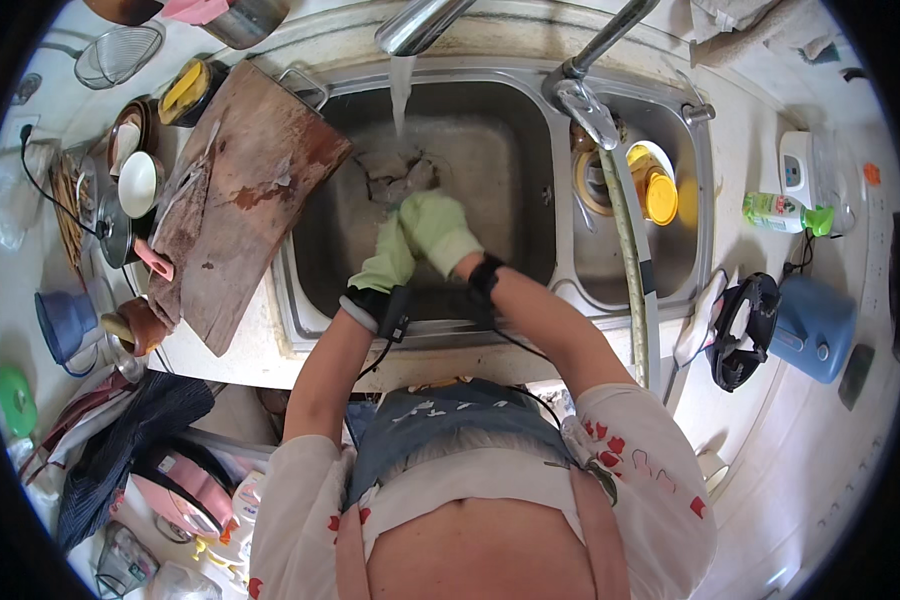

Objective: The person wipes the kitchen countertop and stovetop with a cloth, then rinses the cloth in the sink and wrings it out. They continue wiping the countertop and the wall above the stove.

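Observation:
Both my hands wear pale green gloves and meet over the left basin (510, 195) of a stainless steel double sink. My left hand (390, 255) is below and to the left. My right hand (439, 229) lies against it, blurred. Their fingers overlap, so I cannot tell whether anything is gripped between them. Just beyond the fingertips is a greyish, partly see-through wet patch with dark edges (405, 180), too unclear to name. Water (400, 97) runs from the metal faucet spout (424, 26) into the basin behind my hands.
A worn wooden board (255, 187) leans over the sink's left rim. Yellow-lidded containers (660, 196) sit in the right basin, crossed by a long pale strip (626, 255). A green pump bottle (776, 212) lies on the right counter. Bowls and a pan (116, 232) crowd the left.

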Tool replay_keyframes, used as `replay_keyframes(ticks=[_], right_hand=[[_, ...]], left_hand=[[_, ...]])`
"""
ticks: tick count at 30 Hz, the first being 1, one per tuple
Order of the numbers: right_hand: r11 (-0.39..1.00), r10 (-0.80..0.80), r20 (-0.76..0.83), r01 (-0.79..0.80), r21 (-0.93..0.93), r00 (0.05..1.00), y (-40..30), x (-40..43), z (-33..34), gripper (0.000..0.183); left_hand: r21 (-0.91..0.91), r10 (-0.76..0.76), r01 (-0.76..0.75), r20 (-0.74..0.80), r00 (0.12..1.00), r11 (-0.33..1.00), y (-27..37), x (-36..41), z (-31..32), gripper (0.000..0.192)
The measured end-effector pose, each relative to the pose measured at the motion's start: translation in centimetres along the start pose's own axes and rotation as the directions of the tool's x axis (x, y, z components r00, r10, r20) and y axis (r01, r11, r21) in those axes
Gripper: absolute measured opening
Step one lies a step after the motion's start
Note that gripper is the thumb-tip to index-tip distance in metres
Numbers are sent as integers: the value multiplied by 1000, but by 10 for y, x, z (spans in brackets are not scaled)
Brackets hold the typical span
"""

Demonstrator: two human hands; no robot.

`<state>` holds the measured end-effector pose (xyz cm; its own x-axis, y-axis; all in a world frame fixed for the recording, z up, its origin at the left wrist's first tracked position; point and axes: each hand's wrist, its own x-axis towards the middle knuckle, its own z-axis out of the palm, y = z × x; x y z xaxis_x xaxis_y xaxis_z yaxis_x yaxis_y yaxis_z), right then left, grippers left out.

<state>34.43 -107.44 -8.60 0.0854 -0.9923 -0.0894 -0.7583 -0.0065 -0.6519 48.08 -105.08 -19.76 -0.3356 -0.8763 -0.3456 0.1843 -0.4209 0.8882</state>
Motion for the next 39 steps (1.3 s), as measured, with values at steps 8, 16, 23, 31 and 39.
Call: replay_keyframes(ticks=[8,16,23,31,39], right_hand=[[986,-96,108,80,146,989,-14,-18,2,37],[945,192,-66,-202,-255,979,73,21,-8,22],[903,74,464,138,-408,883,87,0,6,24],[844,417,447,-520,133,791,65,9,-5,50],[957,74,103,-100,272,992,-28,-22,3,40]], left_hand=[[-615,-353,355,130,927,705,7,-1,-35,37],[-139,-430,421,-42,902,896,46,-28,-31,45],[-391,-605,542,-51,794,744,81,-43,-29,52],[-512,-690,592,-2,724,623,87,-34,-3,57],[-332,-277,256,-17,961,908,19,4,-22,45]])
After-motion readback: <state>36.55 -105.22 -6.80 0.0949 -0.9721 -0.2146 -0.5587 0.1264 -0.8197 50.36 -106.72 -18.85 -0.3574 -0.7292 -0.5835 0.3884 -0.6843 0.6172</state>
